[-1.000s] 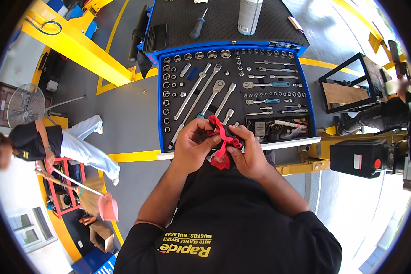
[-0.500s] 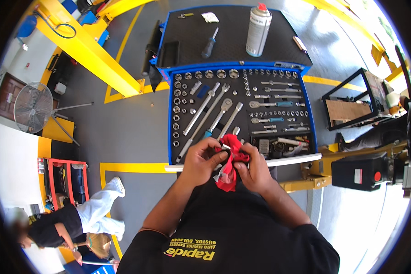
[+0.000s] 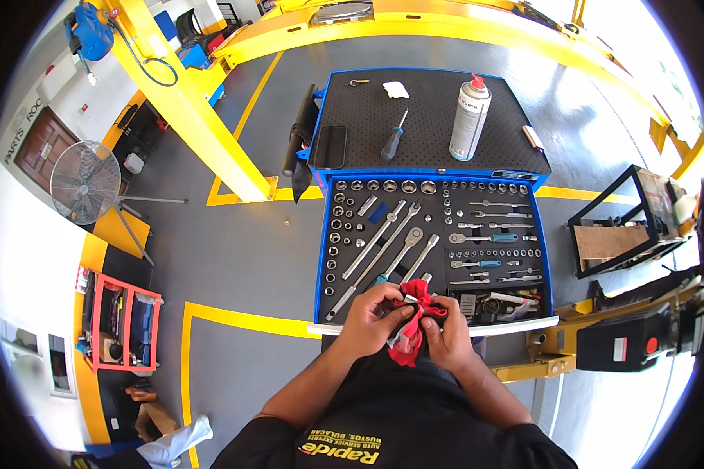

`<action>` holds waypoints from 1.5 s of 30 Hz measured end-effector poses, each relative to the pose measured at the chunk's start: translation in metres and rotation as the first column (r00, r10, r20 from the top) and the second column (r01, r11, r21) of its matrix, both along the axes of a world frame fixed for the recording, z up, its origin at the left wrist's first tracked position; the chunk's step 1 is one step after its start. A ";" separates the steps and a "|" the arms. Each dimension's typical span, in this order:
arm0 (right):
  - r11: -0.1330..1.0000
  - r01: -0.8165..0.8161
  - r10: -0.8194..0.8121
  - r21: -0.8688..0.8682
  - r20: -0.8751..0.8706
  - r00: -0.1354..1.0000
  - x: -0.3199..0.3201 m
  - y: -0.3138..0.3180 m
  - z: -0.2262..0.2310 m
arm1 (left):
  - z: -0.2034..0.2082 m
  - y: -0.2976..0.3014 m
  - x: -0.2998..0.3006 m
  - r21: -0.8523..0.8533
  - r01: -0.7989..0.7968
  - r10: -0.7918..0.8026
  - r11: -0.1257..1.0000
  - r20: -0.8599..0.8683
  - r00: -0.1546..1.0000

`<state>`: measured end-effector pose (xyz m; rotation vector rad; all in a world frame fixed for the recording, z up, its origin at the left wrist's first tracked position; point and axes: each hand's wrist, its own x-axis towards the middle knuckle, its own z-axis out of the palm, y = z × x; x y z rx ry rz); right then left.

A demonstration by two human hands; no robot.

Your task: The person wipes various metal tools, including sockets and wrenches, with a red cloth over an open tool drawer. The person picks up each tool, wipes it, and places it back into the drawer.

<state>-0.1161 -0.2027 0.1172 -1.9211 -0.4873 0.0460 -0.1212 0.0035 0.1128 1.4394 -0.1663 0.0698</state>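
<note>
My left hand (image 3: 375, 322) and my right hand (image 3: 450, 338) meet over the near edge of the open drawer (image 3: 438, 234). Between them a crumpled red rag (image 3: 406, 346) hangs down, with folds bunched above the fingers. Pinched in my left fingers and partly wrapped by the rag is a small shiny metal piece (image 3: 411, 298); its kind is hidden. The right fingers are closed on the rag. Just beyond my hands lie a large ratchet (image 3: 413, 242), a long bar (image 3: 371, 246) and rows of sockets (image 3: 335, 224) in black foam.
On the blue cabinet's top (image 3: 352, 102) are a spray can (image 3: 470, 121), a screwdriver (image 3: 393, 142), a phone (image 3: 331, 147) and a white scrap (image 3: 395, 90). A yellow lift post (image 3: 188, 102) and a fan (image 3: 85, 181) stand left. A red tool cart (image 3: 121, 320) and another person's hand (image 3: 141, 395) are lower left.
My view has tilted up, so the cabinet and my hands appear lower and farther right. Both hands still hold the rag. The person at lower left has mostly left the picture.
</note>
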 end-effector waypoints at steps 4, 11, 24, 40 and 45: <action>0.821 0.109 0.280 0.560 -0.562 0.779 0.010 0.000 0.006 | 0.035 0.000 0.003 0.404 -0.124 -0.037 0.906 0.369 0.929; 1.000 0.011 -0.011 -0.009 0.015 1.000 0.008 0.005 0.010 | 0.009 0.003 0.000 0.036 0.010 -0.010 0.999 0.001 1.000; 0.881 0.043 0.184 0.471 -0.424 0.887 0.005 0.009 0.011 | 0.012 0.004 0.001 0.061 0.017 -0.032 0.998 0.255 0.966; 0.773 0.061 0.288 0.631 -0.436 0.852 0.011 0.007 0.010 | 0.036 0.025 0.008 0.360 -0.132 -0.027 0.924 0.405 0.914; 0.789 0.051 0.266 0.613 -0.414 0.870 0.011 0.010 0.011 | 0.036 0.020 0.007 0.420 -0.153 -0.024 0.894 0.386 0.922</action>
